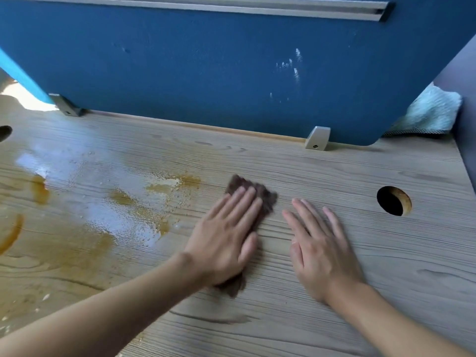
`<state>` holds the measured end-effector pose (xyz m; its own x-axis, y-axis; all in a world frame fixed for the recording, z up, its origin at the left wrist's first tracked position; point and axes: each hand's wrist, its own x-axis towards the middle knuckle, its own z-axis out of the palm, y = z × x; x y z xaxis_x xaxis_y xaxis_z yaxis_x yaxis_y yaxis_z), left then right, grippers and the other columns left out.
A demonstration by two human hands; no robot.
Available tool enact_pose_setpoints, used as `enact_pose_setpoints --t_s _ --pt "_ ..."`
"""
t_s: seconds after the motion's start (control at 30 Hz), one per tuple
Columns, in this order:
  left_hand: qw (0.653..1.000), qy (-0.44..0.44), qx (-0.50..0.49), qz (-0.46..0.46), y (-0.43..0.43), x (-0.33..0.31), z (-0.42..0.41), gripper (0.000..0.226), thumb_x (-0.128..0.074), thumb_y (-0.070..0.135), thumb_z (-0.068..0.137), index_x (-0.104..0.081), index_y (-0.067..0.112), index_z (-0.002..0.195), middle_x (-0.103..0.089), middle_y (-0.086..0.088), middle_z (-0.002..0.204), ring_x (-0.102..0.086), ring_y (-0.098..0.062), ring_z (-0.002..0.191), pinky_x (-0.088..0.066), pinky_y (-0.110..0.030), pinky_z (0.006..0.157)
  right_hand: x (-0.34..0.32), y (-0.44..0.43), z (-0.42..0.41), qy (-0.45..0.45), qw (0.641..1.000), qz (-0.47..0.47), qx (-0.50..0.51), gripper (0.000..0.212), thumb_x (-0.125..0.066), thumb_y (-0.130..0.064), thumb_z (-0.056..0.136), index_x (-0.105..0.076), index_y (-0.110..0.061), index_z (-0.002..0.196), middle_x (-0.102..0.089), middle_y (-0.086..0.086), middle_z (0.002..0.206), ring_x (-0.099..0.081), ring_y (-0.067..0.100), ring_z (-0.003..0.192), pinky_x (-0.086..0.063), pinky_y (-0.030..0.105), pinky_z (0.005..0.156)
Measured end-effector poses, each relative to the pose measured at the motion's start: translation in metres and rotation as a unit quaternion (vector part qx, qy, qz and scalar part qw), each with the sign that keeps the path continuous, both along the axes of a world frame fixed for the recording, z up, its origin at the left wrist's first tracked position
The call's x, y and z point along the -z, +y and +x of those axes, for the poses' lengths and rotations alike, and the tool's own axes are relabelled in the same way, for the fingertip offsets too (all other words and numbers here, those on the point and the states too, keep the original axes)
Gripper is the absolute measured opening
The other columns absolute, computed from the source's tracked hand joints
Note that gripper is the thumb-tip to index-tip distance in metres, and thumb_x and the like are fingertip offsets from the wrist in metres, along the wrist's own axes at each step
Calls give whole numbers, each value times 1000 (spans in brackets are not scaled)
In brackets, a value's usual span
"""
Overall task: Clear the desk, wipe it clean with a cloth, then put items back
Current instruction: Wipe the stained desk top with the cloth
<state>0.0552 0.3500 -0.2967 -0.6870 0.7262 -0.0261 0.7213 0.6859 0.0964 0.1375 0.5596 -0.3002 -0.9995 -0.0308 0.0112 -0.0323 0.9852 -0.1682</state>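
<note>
While brown stains (85,243) and a wet sheen cover the desk (386,266) at left, the left hand (226,238) lies flat, fingers together, pressing the dark cloth (260,191) mid-desk. Right hand (319,243) just beside it, flat, fingers spread, empty. Cable hole (392,200) at far right.

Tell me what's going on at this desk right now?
A person is wiping the wooden desk. The left hand presses a dark brown cloth flat; the right hand rests open beside it. Brownish stains and a wet patch remain to the left. The right side looks clean.
</note>
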Motion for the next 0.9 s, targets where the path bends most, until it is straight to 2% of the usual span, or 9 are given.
enact_pose_setpoints --t_s 0.1,0.27,0.33,0.5,0.57,0.63,0.77,0.83,0.9 --pt "995 -28 92 -6 -18 1 -8 64 -21 47 102 -16 20 159 -7 -2 166 -1 -15 154 -4 -35 125 0 -1 0 -4 1000 3 0 59 -31 -30 92 -46 -17 147 -35 5 159 -28 18 148 -24 50 119" --pt "987 -13 -158 -22 -6 2 -86 68 -7 49 96 -6 23 160 1 -2 167 5 -14 153 1 -34 125 1 0 1 -7 1000 14 1 59 -27 -29 94 -41 -18 150 -31 3 161 -23 16 150 -20 49 121" --pt "984 -17 -175 -20 -1 5 -76 69 -5 49 96 -2 20 160 5 -2 166 11 -15 152 5 -34 124 2 0 0 -1 1000 19 1 59 -28 -29 94 -42 -18 149 -32 3 160 -25 17 149 -20 49 121" --pt "999 -10 35 16 -22 3 20 66 -25 48 101 -18 16 159 -9 -7 166 1 -20 154 -4 -38 125 1 -9 0 31 998 62 11 59 -32 -27 87 -55 -8 138 -46 13 151 -40 27 142 -24 58 116" --pt "997 -28 72 16 -31 4 13 65 -28 46 100 -19 20 159 -8 -4 166 0 -16 154 -4 -36 125 0 -28 -2 49 998 50 9 56 -35 -25 88 -57 -4 135 -49 16 146 -43 30 139 -27 58 114" --pt "999 -16 26 11 -33 4 -23 66 -22 48 99 -15 24 159 -5 -1 167 2 -13 154 -3 -34 125 4 -48 -3 47 999 22 7 57 -35 -30 91 -51 -3 139 -46 17 149 -40 31 141 -28 56 115" --pt "982 -12 -188 -5 -33 4 -97 69 -11 49 96 -8 24 160 0 0 167 5 -12 153 0 -34 125 8 -58 -1 25 999 38 4 61 -33 -35 92 -47 -9 146 -37 17 156 -31 30 147 -25 57 116" --pt "978 -8 -207 3 -29 7 -95 69 -13 49 97 -9 20 160 -1 -3 167 4 -15 153 0 -35 125 9 -58 -3 22 999 38 6 62 -34 -35 91 -48 -9 145 -38 17 155 -32 30 146 -26 58 116" --pt "987 7 -161 10 -26 5 -64 69 -16 48 98 -13 16 159 -6 -6 166 2 -19 154 -3 -38 125 9 -59 -3 22 999 36 6 62 -35 -35 90 -50 -9 144 -39 17 155 -34 31 145 -28 59 114"
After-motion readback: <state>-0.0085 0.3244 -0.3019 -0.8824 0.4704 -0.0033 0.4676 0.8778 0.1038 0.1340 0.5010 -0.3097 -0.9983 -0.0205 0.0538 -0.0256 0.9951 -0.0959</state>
